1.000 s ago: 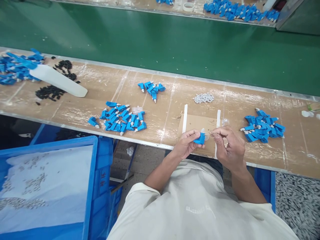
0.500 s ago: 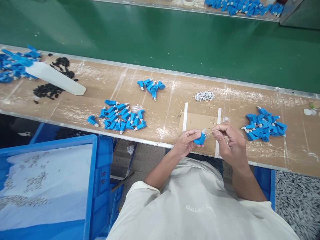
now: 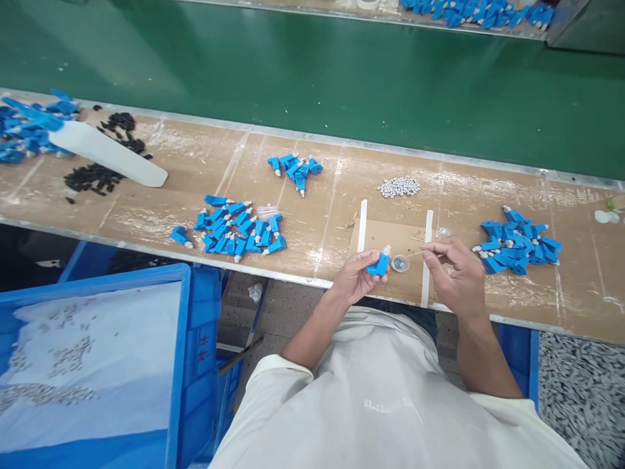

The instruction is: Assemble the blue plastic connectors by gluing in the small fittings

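Gripping a blue piece [image 3: 377, 266] in the left fingers [image 3: 362, 258], just beside a small round cup [image 3: 400, 264] at the counter [image 3: 351, 176]. Pinching a thin stick [image 3: 415, 253] in the right fingers [image 3: 443, 248], near the cup.

Left hand [image 3: 355, 279] and right hand [image 3: 458, 277] apart, fingers [image 3: 437, 248] pinched, both forearms [image 3: 315, 332] angled inward
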`<action>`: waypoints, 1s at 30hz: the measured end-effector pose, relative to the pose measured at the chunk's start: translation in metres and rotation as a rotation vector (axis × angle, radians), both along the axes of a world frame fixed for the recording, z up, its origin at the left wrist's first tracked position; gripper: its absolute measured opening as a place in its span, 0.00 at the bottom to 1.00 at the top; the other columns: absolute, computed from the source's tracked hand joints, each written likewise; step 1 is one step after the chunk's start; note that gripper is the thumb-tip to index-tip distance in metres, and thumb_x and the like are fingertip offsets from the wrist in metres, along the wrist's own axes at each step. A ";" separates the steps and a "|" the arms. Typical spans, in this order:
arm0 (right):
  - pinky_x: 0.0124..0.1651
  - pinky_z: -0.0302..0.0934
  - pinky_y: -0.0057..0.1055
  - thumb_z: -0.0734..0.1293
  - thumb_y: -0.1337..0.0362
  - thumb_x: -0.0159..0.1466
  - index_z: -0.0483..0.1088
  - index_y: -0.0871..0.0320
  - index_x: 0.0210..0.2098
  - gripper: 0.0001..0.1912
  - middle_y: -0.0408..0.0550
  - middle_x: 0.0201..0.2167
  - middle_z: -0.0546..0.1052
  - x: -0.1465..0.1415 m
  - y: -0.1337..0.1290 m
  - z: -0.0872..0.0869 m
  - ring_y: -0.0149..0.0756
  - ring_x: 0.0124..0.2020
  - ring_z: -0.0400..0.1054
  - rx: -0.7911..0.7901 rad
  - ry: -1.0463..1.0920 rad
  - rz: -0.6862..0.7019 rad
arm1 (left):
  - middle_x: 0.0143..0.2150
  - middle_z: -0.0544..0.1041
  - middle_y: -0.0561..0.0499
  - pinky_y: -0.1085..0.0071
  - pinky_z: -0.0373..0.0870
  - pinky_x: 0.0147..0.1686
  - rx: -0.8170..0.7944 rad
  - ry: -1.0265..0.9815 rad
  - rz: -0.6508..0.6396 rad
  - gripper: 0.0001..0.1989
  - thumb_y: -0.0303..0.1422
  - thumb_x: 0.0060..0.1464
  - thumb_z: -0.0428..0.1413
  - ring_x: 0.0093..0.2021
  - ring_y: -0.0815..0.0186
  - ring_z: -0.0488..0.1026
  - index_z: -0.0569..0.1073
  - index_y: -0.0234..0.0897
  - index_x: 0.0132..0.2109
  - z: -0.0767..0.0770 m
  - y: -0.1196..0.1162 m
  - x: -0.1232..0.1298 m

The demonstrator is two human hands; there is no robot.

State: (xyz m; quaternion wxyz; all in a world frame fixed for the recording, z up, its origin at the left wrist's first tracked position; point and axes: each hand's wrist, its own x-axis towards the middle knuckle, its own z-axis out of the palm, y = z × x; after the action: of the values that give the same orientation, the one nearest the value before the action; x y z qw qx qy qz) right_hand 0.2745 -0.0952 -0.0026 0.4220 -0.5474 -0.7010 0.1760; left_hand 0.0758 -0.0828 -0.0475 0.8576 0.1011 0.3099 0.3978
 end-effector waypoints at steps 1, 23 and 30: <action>0.33 0.67 0.32 0.67 0.63 0.68 0.78 0.55 0.37 0.07 0.47 0.33 0.78 0.001 0.001 -0.006 0.37 0.32 0.72 -0.021 -0.040 0.021 | 0.25 0.77 0.50 0.83 0.68 0.18 -0.007 0.010 0.014 0.10 0.33 0.53 0.66 0.21 0.72 0.75 0.75 0.30 0.34 -0.001 0.000 -0.001; 0.46 0.65 0.40 0.65 0.64 0.66 0.80 0.59 0.35 0.11 0.55 0.36 0.80 -0.009 0.157 -0.044 0.44 0.37 0.72 -0.130 -0.425 0.193 | 0.25 0.76 0.50 0.83 0.65 0.17 -0.015 -0.067 0.090 0.13 0.34 0.50 0.68 0.22 0.72 0.73 0.74 0.31 0.35 -0.014 0.001 -0.006; 0.45 0.63 0.37 0.62 0.66 0.69 0.81 0.58 0.36 0.15 0.54 0.35 0.79 -0.012 0.168 -0.042 0.43 0.39 0.71 -0.127 -0.604 0.264 | 0.27 0.76 0.49 0.83 0.66 0.17 0.031 -0.093 0.058 0.21 0.39 0.44 0.72 0.25 0.70 0.76 0.72 0.30 0.36 -0.016 0.000 -0.007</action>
State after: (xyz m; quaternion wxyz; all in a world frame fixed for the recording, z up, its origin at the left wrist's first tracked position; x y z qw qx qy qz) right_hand 0.2626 0.0726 -0.0447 0.1338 -0.5046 -0.8468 0.1024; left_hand 0.0692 -0.0825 -0.0638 0.8574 0.0868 0.2665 0.4316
